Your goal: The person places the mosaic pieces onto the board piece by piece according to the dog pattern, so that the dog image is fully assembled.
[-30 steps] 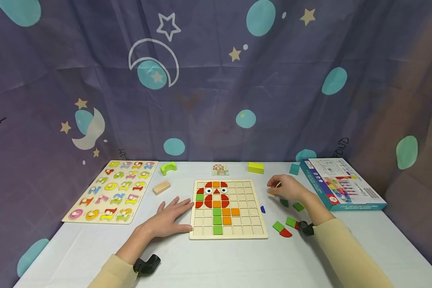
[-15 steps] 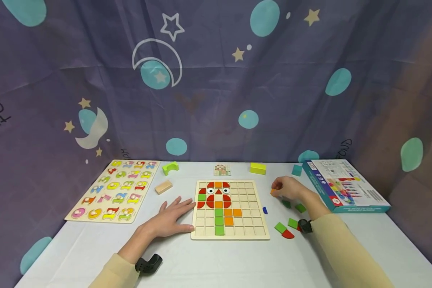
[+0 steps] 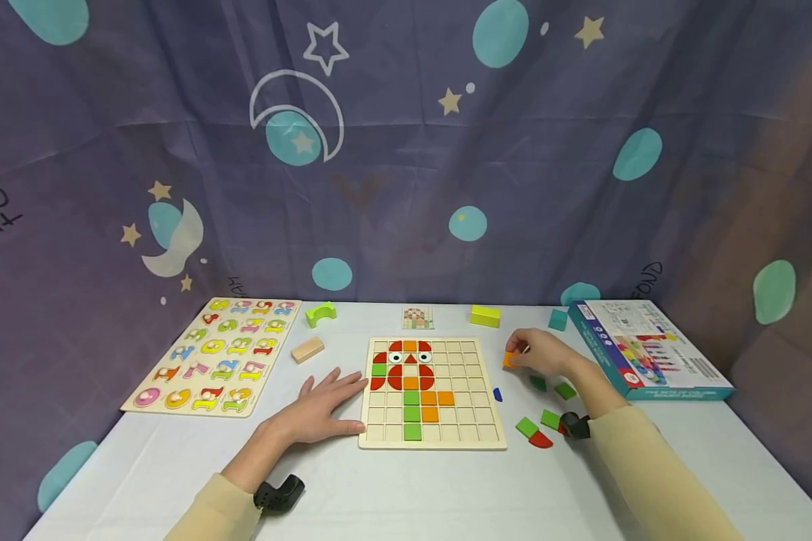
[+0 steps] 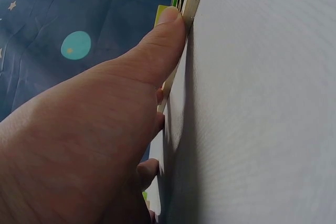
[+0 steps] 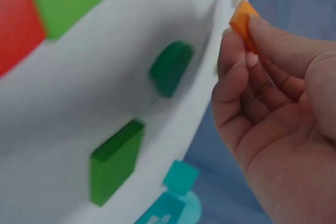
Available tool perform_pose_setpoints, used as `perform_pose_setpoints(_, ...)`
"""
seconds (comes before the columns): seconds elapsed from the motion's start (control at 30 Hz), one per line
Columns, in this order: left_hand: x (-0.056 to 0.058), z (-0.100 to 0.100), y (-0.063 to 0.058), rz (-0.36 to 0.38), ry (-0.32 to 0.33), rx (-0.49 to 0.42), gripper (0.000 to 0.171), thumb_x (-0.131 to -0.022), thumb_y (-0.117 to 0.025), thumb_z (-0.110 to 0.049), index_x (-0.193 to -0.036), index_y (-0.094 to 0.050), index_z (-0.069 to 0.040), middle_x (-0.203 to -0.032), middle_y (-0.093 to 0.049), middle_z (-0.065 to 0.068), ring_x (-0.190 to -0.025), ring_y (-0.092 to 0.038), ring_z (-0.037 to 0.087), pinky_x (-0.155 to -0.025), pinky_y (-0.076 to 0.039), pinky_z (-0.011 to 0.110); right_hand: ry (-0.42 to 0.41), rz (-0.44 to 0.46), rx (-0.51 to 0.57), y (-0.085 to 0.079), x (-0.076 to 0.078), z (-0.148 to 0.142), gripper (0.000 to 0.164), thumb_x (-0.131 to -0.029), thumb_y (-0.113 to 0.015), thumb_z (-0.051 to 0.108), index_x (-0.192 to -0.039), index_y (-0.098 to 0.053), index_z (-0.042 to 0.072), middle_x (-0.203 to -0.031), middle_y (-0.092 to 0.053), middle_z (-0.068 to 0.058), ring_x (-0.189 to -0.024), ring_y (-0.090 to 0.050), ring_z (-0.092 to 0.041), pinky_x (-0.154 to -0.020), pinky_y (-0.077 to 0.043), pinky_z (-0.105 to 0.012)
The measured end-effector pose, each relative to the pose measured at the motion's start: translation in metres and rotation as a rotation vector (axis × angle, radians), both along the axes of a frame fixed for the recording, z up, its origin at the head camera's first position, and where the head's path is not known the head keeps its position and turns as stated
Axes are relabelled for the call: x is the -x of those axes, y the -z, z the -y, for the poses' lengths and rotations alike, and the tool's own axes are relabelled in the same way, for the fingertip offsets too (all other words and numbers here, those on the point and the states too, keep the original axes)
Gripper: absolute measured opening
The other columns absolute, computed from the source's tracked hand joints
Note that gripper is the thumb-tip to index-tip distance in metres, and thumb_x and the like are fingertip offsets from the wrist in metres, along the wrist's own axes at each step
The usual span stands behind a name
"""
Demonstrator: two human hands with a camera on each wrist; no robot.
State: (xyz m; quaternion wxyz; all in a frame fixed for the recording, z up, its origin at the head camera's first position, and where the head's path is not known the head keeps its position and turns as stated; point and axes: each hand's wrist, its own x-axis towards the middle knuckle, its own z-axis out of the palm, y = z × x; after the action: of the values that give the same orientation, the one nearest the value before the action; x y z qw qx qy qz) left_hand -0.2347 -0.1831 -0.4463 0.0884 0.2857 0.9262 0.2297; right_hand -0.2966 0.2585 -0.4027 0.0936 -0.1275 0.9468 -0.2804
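Note:
My right hand point(image 3: 540, 352) pinches an orange tile point(image 5: 243, 24) between thumb and fingers, right of the wooden grid board point(image 3: 470, 436). My left hand point(image 3: 318, 412) lies with fingers spread, its fingertips and thumb touching the board's left edge; the left wrist view shows the thumb point(image 4: 163, 40) against that edge. Red, orange and green pieces, with two eye pieces, fill cells on the board's left and middle. Near my right hand lie a dark green piece point(image 5: 172, 69), a green tile point(image 5: 116, 163), a blue piece point(image 3: 497, 394), and further green tiles beside red quarter-round pieces point(image 3: 540, 440).
A number puzzle board point(image 3: 210, 361) stands at the left. Along the back are a green arch block point(image 3: 321, 314), a small pattern card point(image 3: 417, 318), a yellow block point(image 3: 485, 316) and a teal block point(image 3: 558, 320). A wooden block point(image 3: 307, 350) and a box point(image 3: 649, 349) flank the board.
My right hand has picked up the orange tile from the table and shifted slightly left with it. My left hand stays at the board's edge. The head view has turned slightly.

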Motion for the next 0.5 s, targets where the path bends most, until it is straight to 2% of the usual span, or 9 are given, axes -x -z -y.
perform_pose_setpoints(0.27, 0.001, 0.0, 0.0, -0.004, 0.003, -0.003, 0.083, -0.089, -0.064, -0.065, -0.156, -0.042, -0.022, -0.163, -0.032, 0.002, -0.152, -0.012, 0.038, -0.113, -0.001, 0.07, -0.117, -0.008, 0.094, -0.012, -0.016, 0.03, 0.008, -0.092, -0.07, 0.007, -0.098, -0.064, 0.005, -0.087, -0.06, -0.003, -0.079, -0.055, -0.021, -0.069, -0.049, -0.032)
perform_pose_setpoints(0.4, 0.0, 0.0, 0.0, 0.003, 0.004, -0.011, 0.083, -0.089, -0.065, -0.065, -0.156, -0.042, -0.022, -0.162, -0.032, 0.003, -0.152, -0.012, 0.038, -0.113, -0.001, 0.07, -0.209, -0.011, 0.124, -0.01, -0.025, 0.046, 0.007, -0.092, -0.07, 0.006, -0.096, -0.064, 0.006, -0.086, -0.061, -0.001, -0.079, -0.056, -0.019, -0.069, -0.049, -0.031)
perform_pose_setpoints(0.5, -0.001, 0.0, 0.0, 0.007, 0.004, -0.013, 0.083, -0.089, -0.065, -0.065, -0.156, -0.042, -0.022, -0.162, -0.032, 0.003, -0.152, -0.012, 0.038, -0.113, -0.001, 0.07, -0.246, 0.011, 0.128, -0.006, -0.031, 0.059, 0.007, -0.093, -0.069, 0.004, -0.095, -0.065, 0.008, -0.086, -0.061, 0.001, -0.078, -0.056, -0.017, -0.068, -0.048, -0.029)
